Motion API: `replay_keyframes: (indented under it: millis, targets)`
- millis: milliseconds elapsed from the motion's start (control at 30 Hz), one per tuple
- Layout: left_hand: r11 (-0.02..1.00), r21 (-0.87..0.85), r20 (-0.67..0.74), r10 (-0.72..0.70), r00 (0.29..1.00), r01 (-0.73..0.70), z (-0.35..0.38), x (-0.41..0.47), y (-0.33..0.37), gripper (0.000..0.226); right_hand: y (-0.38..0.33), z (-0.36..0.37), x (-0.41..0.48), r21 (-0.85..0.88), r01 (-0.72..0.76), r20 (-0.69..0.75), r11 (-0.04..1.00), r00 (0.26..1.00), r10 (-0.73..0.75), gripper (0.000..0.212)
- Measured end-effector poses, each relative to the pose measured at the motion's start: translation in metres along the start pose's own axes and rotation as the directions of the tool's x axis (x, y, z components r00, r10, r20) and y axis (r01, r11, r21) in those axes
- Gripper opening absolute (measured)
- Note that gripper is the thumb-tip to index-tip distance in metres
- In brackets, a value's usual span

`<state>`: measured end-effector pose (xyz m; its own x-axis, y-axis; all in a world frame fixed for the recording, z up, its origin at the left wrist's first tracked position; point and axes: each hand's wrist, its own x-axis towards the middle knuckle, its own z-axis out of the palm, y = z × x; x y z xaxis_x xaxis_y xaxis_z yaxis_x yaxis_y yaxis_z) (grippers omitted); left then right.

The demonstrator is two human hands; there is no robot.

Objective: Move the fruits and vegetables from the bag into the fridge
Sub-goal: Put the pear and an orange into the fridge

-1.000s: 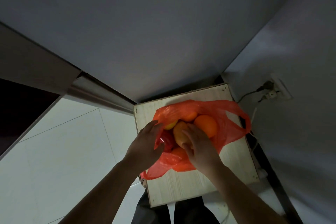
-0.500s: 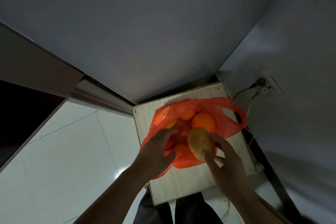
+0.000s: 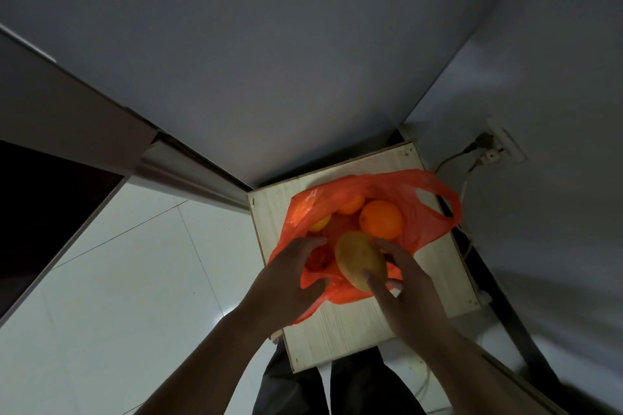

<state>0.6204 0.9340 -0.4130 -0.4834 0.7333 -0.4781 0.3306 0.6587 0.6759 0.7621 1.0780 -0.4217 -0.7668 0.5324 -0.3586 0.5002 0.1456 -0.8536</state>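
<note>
An orange plastic bag lies open on a pale wooden board. Inside it sit a large orange, a second orange behind it, a yellow fruit at the left and something red lower down. My right hand grips a yellowish-brown mango, held just above the bag's mouth. My left hand holds the bag's near left edge, fingers curled into the plastic.
The grey fridge door fills the upper view, with its metal edge at the left. A wall socket with plugs and cables sits to the right. White floor tiles lie at the left, my dark trousers below.
My right hand has closed on the mango and lifted it out of the bag, toward me. My left hand has stayed on the bag's edge.
</note>
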Motion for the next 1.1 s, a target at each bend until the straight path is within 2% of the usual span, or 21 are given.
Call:
replay_keyframes:
  millis: [100,267,533,633,767,867,1033,1100]
  targets:
    - [0.999,0.014,-0.016,0.032,0.999,-0.031,-0.003,0.0,0.001,0.062,-0.004,0.0,0.0,0.003,0.008,0.043,1.0,0.999,-0.008,0.043]
    - [0.996,0.02,-0.014,0.087,0.996,-0.087,-0.002,0.003,0.0,0.071,-0.01,0.002,0.002,-0.086,0.09,0.159,0.992,0.984,-0.075,0.047]
    - [0.993,0.043,0.001,0.108,0.994,-0.108,0.007,0.001,-0.009,0.077,-0.02,0.003,0.008,-0.107,0.174,0.229,0.979,0.962,-0.147,0.044]
    - [0.994,0.047,-0.04,0.101,0.994,-0.099,0.007,-0.004,-0.012,0.078,-0.022,0.003,0.012,-0.074,0.167,0.2,0.983,0.968,-0.15,0.044]
    - [1.0,-0.013,-0.12,-0.014,0.993,0.012,-0.003,-0.006,-0.015,0.078,-0.013,-0.003,0.023,-0.016,0.072,0.053,0.997,0.996,-0.071,0.038]
    - [0.995,-0.05,-0.192,-0.096,0.977,0.087,-0.012,-0.008,-0.019,0.072,0.003,-0.006,0.029,-0.183,0.078,0.049,0.98,0.996,-0.07,0.034]
    - [0.989,-0.034,-0.199,-0.149,0.969,0.145,-0.022,-0.013,-0.028,0.072,0.03,0.002,0.02,-0.494,0.133,0.265,0.859,0.964,0.003,0.061]
    - [0.985,-0.027,-0.204,-0.173,0.964,0.171,-0.023,-0.013,-0.031,0.072,0.035,0.002,0.011,-0.547,0.135,0.286,0.826,0.958,0.033,0.049]
